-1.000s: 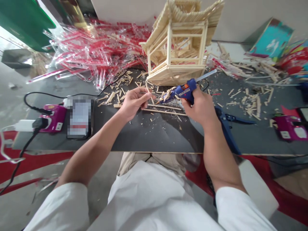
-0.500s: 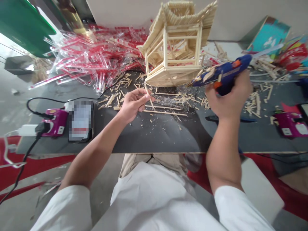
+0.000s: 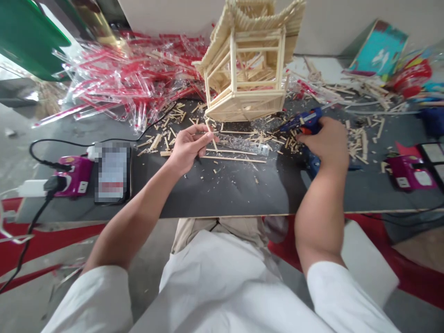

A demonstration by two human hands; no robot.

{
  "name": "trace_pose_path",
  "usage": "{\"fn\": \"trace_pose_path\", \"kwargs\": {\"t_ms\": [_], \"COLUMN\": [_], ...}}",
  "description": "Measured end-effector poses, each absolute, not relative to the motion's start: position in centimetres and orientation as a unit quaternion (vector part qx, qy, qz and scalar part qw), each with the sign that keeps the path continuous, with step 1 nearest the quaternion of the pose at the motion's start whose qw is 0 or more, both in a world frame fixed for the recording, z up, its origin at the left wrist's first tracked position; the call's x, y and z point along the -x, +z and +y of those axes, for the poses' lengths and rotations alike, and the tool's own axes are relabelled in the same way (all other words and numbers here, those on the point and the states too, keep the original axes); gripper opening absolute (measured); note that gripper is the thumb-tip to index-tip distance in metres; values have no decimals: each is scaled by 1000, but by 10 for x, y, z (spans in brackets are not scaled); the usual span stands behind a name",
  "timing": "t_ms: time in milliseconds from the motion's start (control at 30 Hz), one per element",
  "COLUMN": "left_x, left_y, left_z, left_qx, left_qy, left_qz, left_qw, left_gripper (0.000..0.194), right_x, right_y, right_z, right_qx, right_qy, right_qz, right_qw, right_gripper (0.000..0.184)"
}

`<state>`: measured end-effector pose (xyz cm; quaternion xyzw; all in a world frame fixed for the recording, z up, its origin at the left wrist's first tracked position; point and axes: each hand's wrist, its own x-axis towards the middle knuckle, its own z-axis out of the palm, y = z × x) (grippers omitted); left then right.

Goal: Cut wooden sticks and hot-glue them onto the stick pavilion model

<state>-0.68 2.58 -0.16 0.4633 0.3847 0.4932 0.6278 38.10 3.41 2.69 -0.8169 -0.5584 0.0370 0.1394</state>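
Observation:
My left hand [image 3: 188, 147] pinches a short thin wooden stick [image 3: 209, 132] just in front of a pavilion model made of sticks [image 3: 247, 60]. My right hand [image 3: 328, 141] is wrapped round a blue glue gun [image 3: 301, 123] lowered onto the dark tabletop [image 3: 229, 189], its nozzle pointing left toward the model's base. Long sticks [image 3: 233, 159] and a clear ruler [image 3: 248, 145] lie between the two hands.
A heap of clear and red wrappers [image 3: 138, 74] fills the back left. A phone [image 3: 112, 172] and a purple power strip [image 3: 74, 176] with a black cable sit at left, another purple power strip [image 3: 409, 172] at right. Stick offcuts [image 3: 357, 138] litter the top. Blue pliers [image 3: 314, 163] lie under my right wrist.
My right hand carried the glue gun away from the stick, up and to the right, then lowered it onto the table. The left hand kept its pinch on the stick.

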Motion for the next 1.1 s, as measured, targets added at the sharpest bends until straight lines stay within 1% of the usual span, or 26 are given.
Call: {"fn": "trace_pose_path", "kwargs": {"t_ms": [67,100,133,200,233,300,333,367,433,467,500,567,633,733,867,933,1000,1033,1100], "left_x": [7,7,7,8,8,8,8,8,8,9,9,9,8,6,5,5,6,7,8], "left_y": [-3,-3,-4,-5,-5,-3,-2,-1,0,1,1,1,0,1,2,1,0,0,0], "left_z": [26,26,27,27,27,27,27,26,25,25,25,25,25,23,22,22,22,23,23], "left_qx": [-460,-458,-457,-458,-459,-464,-468,-473,-480,-480,-477,-471,-470,-471,-472,-475,-477,-478,-482], "left_qy": [497,499,502,502,500,497,494,493,494,495,497,501,502,498,492,491,493,493,490], "left_qz": [382,381,380,384,387,394,396,396,397,400,403,409,407,405,404,400,397,395,393], "left_qw": [629,629,629,625,623,619,617,613,607,604,602,600,601,605,609,611,610,610,612], "left_gripper": [42,42,42,41,41,41,41,41,42,42,42,43,42,42,43,41,39,38,37], "right_x": [-378,-377,-375,-370,-364,-345,-332,-317,-284,-268,-253,-227,-209,-198,-200,-204,-209,-211,-215], "right_y": [31,34,39,50,55,64,67,67,61,56,48,30,12,-5,-6,-3,0,2,6], "right_z": [32,29,26,17,12,2,-3,-6,-12,-15,-17,-21,-24,-26,-23,-21,-19,-19,-18], "right_qx": [820,821,819,788,752,626,566,507,398,357,331,326,335,347,351,351,368,385,423], "right_qy": [75,80,77,82,118,250,295,321,336,342,344,323,297,274,274,291,332,363,422], "right_qz": [-553,-550,-547,-567,-590,-677,-719,-766,-841,-861,-870,-875,-877,-876,-872,-865,-835,-807,-734], "right_qw": [126,134,157,227,269,295,276,232,145,122,120,153,178,195,203,209,237,261,321], "right_gripper": [56,57,54,40,32,23,21,18,11,10,13,22,24,23,14,8,3,3,13]}}
